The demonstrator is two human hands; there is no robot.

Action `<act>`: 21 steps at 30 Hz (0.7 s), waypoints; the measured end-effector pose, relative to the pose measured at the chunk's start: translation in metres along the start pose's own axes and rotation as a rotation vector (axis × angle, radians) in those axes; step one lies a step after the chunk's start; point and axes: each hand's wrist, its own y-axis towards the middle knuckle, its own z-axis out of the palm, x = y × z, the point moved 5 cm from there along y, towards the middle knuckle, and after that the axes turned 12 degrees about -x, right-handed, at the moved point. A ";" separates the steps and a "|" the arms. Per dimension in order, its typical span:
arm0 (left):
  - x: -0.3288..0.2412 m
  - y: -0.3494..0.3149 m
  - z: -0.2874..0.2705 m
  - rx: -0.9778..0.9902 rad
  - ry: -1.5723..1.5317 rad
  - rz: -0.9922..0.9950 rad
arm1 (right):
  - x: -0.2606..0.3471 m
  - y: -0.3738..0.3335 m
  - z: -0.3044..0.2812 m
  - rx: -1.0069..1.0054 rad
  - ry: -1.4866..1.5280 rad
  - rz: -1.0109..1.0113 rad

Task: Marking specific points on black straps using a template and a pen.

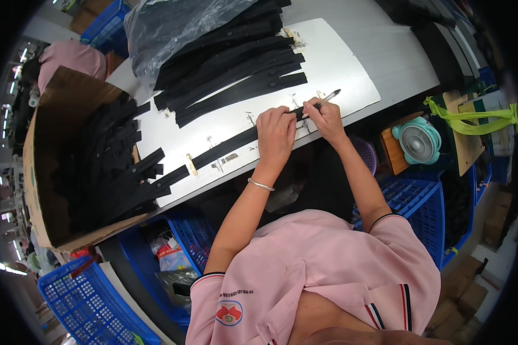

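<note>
A long black fabric strip lies slantwise along the near edge of a white board. My left hand is on the strip near its right end, fingers bent and pressed together on it. Close beside it, my right hand is closed around a slim pen with a clear barrel and dark end, which points up and to the right. The pen's other end is hidden at the strip. Farther back on the board, several black strips lie side by side, some with small round buttons.
An open cardboard box full of black strips stands at the left. Clear plastic covers part of the far pile. A teal fan and blue crates are at the right; another blue basket is lower left. A person sits far left.
</note>
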 end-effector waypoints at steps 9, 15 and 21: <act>0.010 -0.001 -0.003 -0.059 -0.009 0.014 | -0.005 0.002 0.011 0.072 -0.053 -0.041; -0.014 -0.024 -0.022 0.016 0.126 -0.046 | -0.016 -0.003 -0.015 -0.068 0.075 0.145; 0.021 -0.022 -0.024 0.090 0.195 -0.099 | -0.022 -0.007 -0.011 -0.149 0.120 0.110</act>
